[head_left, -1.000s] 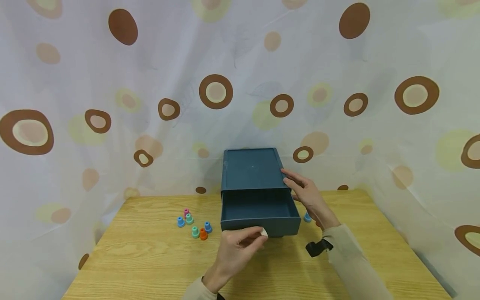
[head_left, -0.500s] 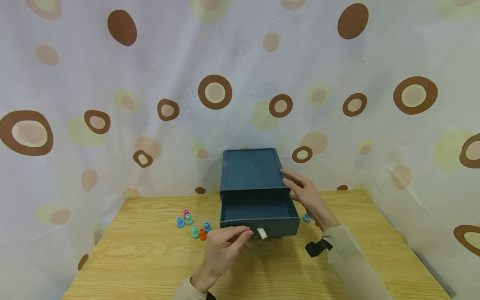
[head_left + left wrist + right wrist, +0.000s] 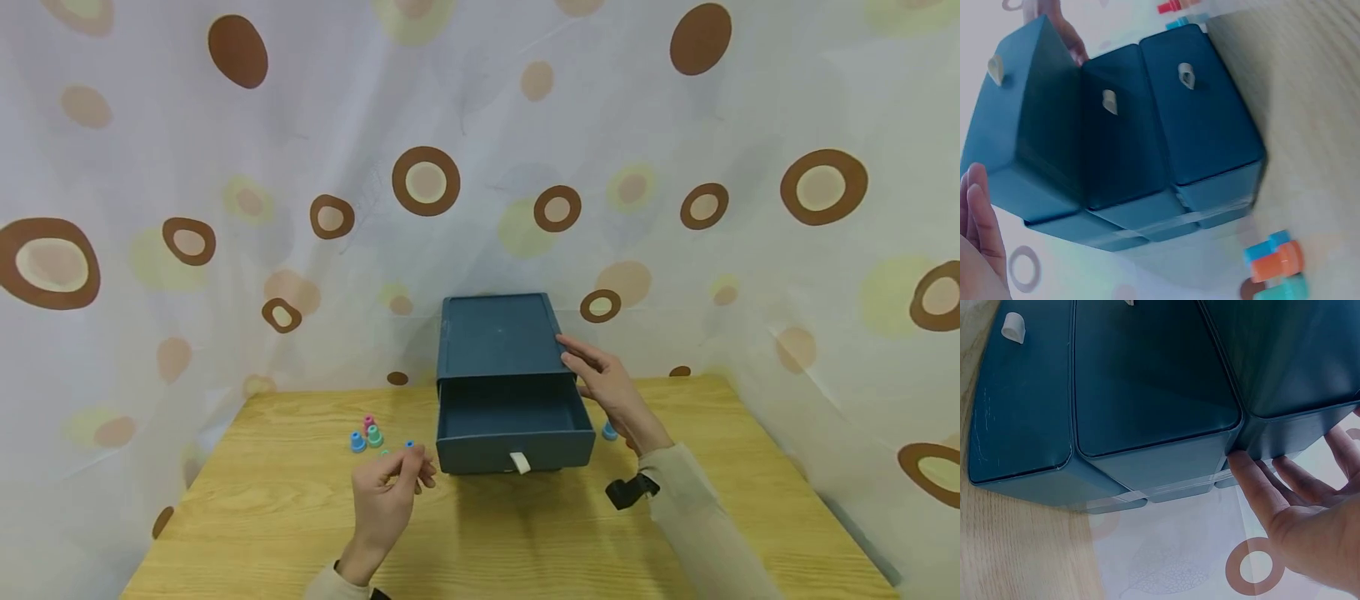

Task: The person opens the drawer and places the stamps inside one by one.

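Note:
A dark blue drawer cabinet (image 3: 498,337) stands against the back, its top drawer (image 3: 480,456) pulled out with nothing visible inside. A white pull tab (image 3: 520,462) hangs on that drawer's front. My right hand (image 3: 611,390) rests its extended fingers against the cabinet's right side; the right wrist view shows the fingertips (image 3: 1240,464) at its wall. To the left of the drawer, my left hand (image 3: 382,504) is held over the table, thumb near the index finger, nothing seen in it. It partly covers small cups, among them an orange one (image 3: 1277,262) and a teal one (image 3: 1290,289).
Farther left on the wooden table (image 3: 277,500) are a blue cup (image 3: 357,442), a pink one (image 3: 368,424) and a green one (image 3: 375,436). Another blue cup (image 3: 608,432) sits right of the cabinet, partly behind my right hand. A patterned curtain (image 3: 480,125) hangs behind.
My left hand has let go of the white tab and moved left, over the small cups. The right hand stays at the cabinet's side; the drawer remains pulled out.

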### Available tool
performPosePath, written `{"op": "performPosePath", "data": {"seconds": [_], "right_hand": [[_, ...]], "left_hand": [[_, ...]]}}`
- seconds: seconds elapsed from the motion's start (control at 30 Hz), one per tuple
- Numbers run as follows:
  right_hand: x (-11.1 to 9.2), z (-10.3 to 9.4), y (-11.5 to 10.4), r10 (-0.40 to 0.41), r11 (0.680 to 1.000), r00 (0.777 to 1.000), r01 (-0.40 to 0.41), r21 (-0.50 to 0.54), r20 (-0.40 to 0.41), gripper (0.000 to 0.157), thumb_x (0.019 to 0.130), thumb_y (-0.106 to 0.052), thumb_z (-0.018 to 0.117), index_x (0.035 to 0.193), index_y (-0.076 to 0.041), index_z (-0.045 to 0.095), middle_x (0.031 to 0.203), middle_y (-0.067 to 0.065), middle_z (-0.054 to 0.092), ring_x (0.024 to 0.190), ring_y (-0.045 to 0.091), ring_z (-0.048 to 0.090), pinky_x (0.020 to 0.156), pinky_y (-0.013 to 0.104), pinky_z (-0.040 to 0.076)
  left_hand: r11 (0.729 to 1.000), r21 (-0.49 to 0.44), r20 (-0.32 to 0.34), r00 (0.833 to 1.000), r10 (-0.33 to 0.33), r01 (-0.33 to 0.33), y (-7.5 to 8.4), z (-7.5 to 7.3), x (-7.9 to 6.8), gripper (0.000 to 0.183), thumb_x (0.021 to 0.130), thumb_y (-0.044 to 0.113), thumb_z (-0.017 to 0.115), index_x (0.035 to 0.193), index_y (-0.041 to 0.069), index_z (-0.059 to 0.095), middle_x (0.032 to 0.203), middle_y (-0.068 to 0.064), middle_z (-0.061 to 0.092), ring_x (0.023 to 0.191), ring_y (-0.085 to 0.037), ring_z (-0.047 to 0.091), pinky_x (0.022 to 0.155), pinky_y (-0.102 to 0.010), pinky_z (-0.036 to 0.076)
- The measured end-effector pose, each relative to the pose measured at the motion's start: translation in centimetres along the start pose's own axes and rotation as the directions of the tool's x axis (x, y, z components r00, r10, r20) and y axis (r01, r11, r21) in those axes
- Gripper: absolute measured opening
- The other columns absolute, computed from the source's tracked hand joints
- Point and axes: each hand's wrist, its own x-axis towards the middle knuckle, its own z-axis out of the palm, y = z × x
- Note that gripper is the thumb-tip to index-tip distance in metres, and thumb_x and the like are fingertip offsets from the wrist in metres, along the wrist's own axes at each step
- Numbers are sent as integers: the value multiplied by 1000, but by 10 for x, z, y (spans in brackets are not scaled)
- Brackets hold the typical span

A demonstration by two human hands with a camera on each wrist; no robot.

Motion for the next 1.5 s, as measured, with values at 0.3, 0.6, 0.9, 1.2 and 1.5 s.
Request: {"op": "performPosePath", "data": {"seconds": [0.3, 0.6, 0.9, 1.2, 1.5], "right_hand": [[-1, -2, -1, 4, 1000, 1000, -4, 8, -1, 56, 102, -43, 50, 152, -22, 38, 162, 8, 26, 149, 34, 21, 112, 65, 26], [0, 1, 0, 8, 1000, 1000, -8, 16, 9, 57, 102, -43, 50, 153, -21, 37, 161, 10, 26, 149, 36, 21, 112, 64, 28], [0, 0, -1, 16, 1000, 1000, -16, -2, -7, 58, 100, -46, 51, 152, -24, 38, 161, 9, 27, 149, 35, 23, 112, 64, 28], [-1, 1, -2, 23, 1000, 1000, -23, 14, -10, 57, 100, -46, 51, 152, -24, 39, 161, 9, 28, 149, 34, 23, 113, 65, 26], [0, 1, -1, 25, 1000, 1000, -25, 18, -6, 57, 101, -45, 51, 152, -23, 39, 161, 8, 27, 149, 34, 21, 113, 65, 25]], "left_hand": [[976, 10, -57, 975, -215, 216, -3, -7, 4, 33, 97, -11, 45, 72, -7, 66, 59, -23, 63, 45, -22, 61, 38, -25, 46], [869, 41, -137, 864, -484, 493, -44, -24, -7, 37, 101, 17, 56, 69, 3, 70, 62, -16, 67, 49, -23, 63, 41, -29, 49], [653, 15, -140, 648, -748, 757, -66, -42, -4, 43, 101, 30, 56, 93, -11, 69, 76, -11, 72, 69, -25, 70, 56, -37, 57], [554, -42, -149, 543, -826, 831, -78, -63, -4, 40, 101, 32, 56, 93, -5, 70, 77, -5, 71, 70, -19, 71, 57, -27, 54], [507, 23, -181, 503, -845, 861, -93, -74, -5, 39, 99, 29, 59, 99, -8, 70, 74, 5, 70, 69, -10, 63, 63, -26, 50]]}}
